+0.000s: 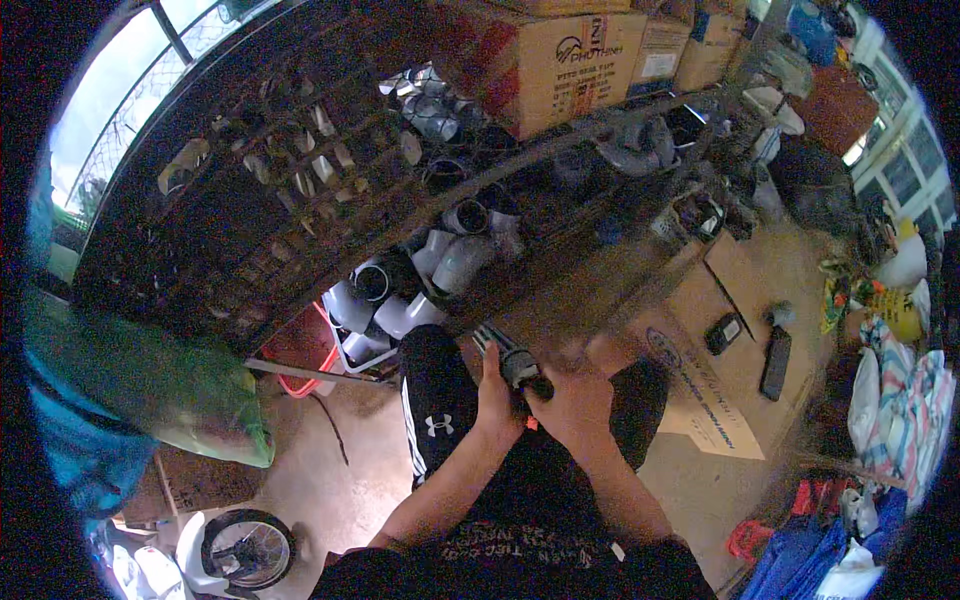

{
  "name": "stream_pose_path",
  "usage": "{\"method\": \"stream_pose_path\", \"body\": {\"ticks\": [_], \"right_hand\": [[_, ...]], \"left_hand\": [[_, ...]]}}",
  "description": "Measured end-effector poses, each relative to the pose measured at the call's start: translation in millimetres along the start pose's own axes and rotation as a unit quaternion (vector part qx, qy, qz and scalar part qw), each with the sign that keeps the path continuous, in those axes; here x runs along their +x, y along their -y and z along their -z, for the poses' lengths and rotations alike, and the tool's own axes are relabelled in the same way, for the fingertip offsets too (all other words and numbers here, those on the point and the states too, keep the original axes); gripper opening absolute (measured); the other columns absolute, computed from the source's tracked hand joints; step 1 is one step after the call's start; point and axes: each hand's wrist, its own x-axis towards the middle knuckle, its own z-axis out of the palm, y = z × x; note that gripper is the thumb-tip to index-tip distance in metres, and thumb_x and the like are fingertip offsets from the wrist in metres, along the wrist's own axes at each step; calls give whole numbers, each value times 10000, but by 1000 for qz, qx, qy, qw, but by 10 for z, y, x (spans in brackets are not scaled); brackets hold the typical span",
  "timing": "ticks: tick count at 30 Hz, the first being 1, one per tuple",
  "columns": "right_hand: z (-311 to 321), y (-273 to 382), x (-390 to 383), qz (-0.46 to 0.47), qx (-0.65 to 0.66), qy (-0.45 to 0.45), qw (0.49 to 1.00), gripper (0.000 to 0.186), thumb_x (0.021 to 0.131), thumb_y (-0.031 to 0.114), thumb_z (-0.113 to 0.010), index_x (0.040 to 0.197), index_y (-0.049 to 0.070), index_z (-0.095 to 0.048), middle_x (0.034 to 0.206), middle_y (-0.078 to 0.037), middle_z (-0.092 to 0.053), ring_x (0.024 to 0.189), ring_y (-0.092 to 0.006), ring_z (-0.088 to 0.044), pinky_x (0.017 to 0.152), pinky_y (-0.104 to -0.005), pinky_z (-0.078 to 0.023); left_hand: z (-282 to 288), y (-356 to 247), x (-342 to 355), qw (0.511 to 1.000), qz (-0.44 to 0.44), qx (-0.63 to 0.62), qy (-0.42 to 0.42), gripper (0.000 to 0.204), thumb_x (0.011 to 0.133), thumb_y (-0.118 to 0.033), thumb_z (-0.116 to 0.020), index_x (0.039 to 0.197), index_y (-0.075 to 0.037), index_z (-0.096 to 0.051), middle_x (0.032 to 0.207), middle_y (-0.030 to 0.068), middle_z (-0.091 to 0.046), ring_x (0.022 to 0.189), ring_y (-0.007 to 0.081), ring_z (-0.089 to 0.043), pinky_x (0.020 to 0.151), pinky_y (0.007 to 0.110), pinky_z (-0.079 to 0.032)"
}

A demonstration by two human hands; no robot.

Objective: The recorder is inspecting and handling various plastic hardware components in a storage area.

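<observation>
Gripping a short grey tool (510,362) with a ribbed end, both hands meet just above the person's lap, in front of a dark metal shelving rack (250,230). The tool lies tilted, its ribbed end pointing up and to the left, its lower end hidden between the palms. The left hand (493,392) is closed around the tool's left side, fingers wrapped over the body. The right hand (570,400) is closed on the lower end from the right, knuckles toward the camera. Its exact kind cannot be told from this view.

Below the hands are the person's dark trousers (435,400) with white side stripes; the left knee is raised beside the tool.

Directly beyond the tool, white and grey pipe fittings (450,262) are piled on the lower rack shelf, some in a white basket (362,350). A red basket (300,345) sits to the left of it on the floor.

To the right, flattened cardboard (720,390) covers the floor, carrying a black rectangular device (775,362) and a smaller dark gadget (723,333), well apart from the hands. A large cardboard box (560,60) stands on the rack top. A green sack (150,380) lies at the left, and a small wheel (245,548) shows at the lower left.
</observation>
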Motion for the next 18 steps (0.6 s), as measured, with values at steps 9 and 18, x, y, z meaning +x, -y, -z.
{"method": "stream_pose_path", "body": {"ticks": [9,18], "right_hand": [[-70,-138,108,47,17,222,974,309,661,340,-642,791,59,-633,745,-164,-611,731,-328,-592,675,-437,-456],[58,-250,27,-28,131,172,976,327,658,311,-674,889,83,-634,867,-143,-619,878,-339,-556,771,-404,-442]], "left_hand": [[185,51,51,995,-27,88,-23,440,869,-454,-463,1112,-88,-484,967,65,-576,879,209,-554,806,343,-440],[214,-83,128,997,71,12,16,548,839,-590,-377,1076,-112,-502,956,81,-575,867,250,-552,766,411,-451]]}}
